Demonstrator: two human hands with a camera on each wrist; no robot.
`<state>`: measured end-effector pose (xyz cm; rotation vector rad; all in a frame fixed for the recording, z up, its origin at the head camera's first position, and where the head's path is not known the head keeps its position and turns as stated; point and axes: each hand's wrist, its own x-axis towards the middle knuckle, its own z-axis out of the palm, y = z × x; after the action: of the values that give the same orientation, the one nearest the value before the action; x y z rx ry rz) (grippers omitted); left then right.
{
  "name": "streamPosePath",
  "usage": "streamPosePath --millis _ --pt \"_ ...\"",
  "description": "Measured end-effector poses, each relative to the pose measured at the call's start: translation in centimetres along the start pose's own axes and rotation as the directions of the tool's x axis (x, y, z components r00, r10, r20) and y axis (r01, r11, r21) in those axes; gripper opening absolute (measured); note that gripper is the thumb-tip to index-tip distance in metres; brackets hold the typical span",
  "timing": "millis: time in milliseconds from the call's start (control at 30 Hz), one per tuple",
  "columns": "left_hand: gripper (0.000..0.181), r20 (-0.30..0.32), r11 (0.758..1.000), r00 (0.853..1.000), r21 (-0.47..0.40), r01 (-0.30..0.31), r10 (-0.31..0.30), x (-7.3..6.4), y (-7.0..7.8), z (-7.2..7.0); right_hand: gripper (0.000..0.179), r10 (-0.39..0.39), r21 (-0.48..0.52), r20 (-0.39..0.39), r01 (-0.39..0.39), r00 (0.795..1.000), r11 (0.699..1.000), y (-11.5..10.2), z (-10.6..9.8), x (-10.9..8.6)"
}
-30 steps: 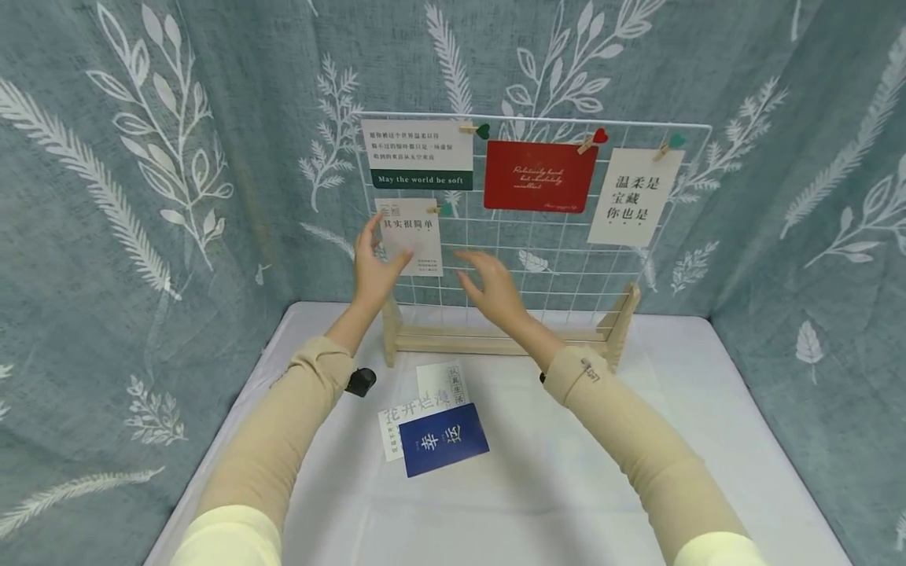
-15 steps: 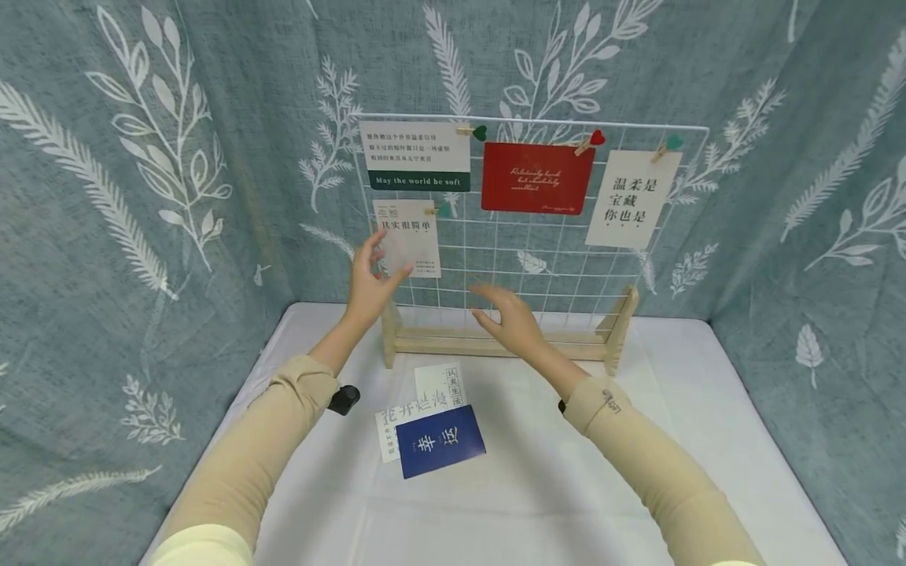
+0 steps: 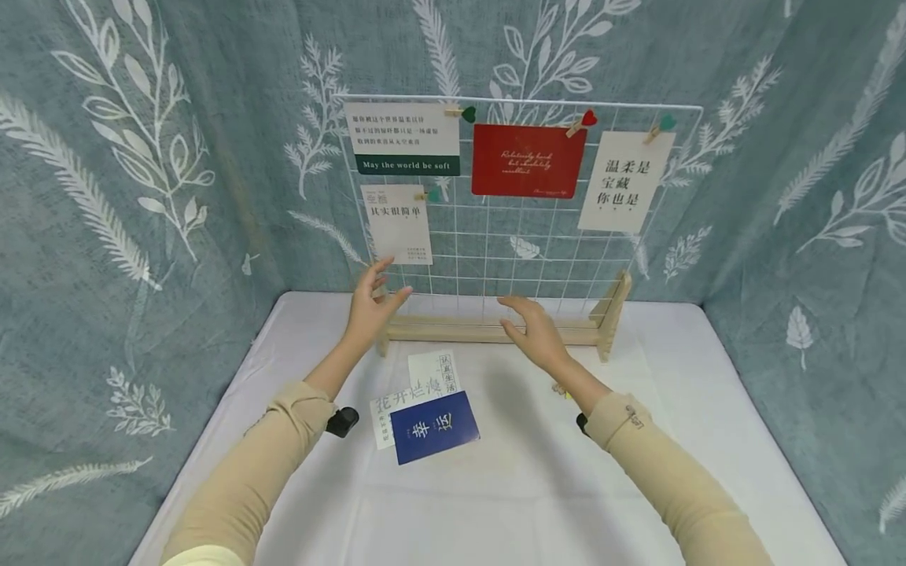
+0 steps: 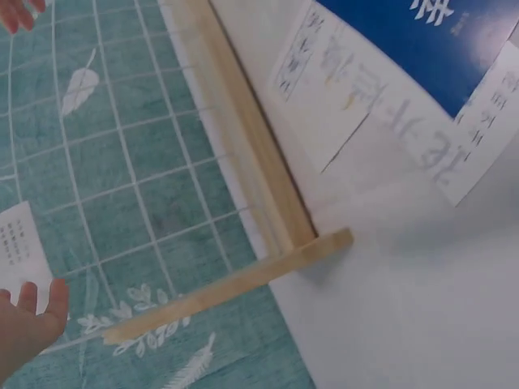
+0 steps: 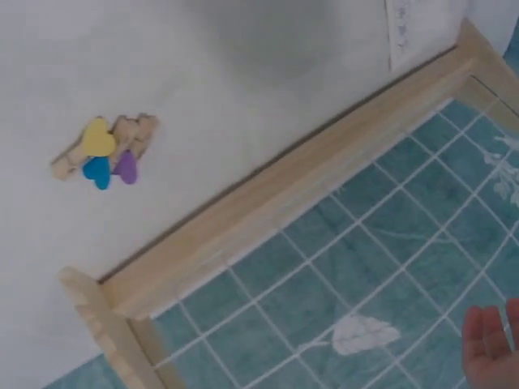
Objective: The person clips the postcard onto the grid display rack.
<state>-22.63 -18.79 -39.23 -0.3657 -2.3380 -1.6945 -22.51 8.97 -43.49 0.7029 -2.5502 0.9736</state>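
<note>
My left hand (image 3: 371,305), fingers relaxed and holding nothing, is just below a white card (image 3: 400,236) on the white wire grid (image 3: 506,271). A teal heart clothespin (image 3: 427,196) clips that card. In the left wrist view, the fingertips (image 4: 55,304) overlap the card's lower edge; contact cannot be told. Right of it, my right hand (image 3: 536,334) hovers in front of the grid's lower part, thumb and fingers apart, with nothing between them. Small heart clothespins, yellow (image 5: 99,139), blue (image 5: 97,173) and purple (image 5: 126,168), lie in a pile on the table, mostly behind my right forearm in the head view.
Higher on the grid hang a white-and-green card (image 3: 403,139), a red card (image 3: 527,161) and a white card (image 3: 626,181), each clipped. A wooden base (image 3: 488,330) supports the grid. On the white tablecloth (image 3: 566,503), a blue card (image 3: 435,428) overlaps paler cards (image 3: 425,368).
Both hands have come down and away from the lower left card, the right one also shifting right. That card stays clipped. The clothespin pile now shows by my right forearm. The head view has shifted slightly.
</note>
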Motion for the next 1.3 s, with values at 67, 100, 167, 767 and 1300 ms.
streamPosePath --millis 67,100,167,767,1300 --pt "0.061 0.022 1.000 1.000 0.015 0.008 -0.008 -0.1 -1.1 0.4 0.037 0.000 -0.006 -0.019 0.000 1.000 1.000 0.6 -0.3 -0.2" --pt "0.062 0.039 1.000 0.999 0.023 0.020 -0.021 -0.3 -1.4 0.5 0.037 -0.001 -0.008 -0.021 0.001 1.000 1.000 0.8 -0.4 -0.4" --pt "0.062 0.082 0.999 0.996 0.042 0.031 -0.035 -0.7 -2.1 0.8 0.037 0.006 -0.011 -0.024 -0.007 1.000 1.000 1.4 -0.6 -0.9" --pt "0.058 0.179 0.960 0.984 0.279 -0.032 -0.019 -5.2 -5.4 2.0 0.036 0.084 -0.006 -0.083 -0.085 0.993 0.996 4.6 -1.4 -4.5" --pt "0.043 0.255 0.833 0.951 0.553 0.003 -0.173 -9.6 -8.9 1.3 0.037 0.134 0.011 -0.037 -0.134 0.990 0.991 6.0 -1.6 -6.9"
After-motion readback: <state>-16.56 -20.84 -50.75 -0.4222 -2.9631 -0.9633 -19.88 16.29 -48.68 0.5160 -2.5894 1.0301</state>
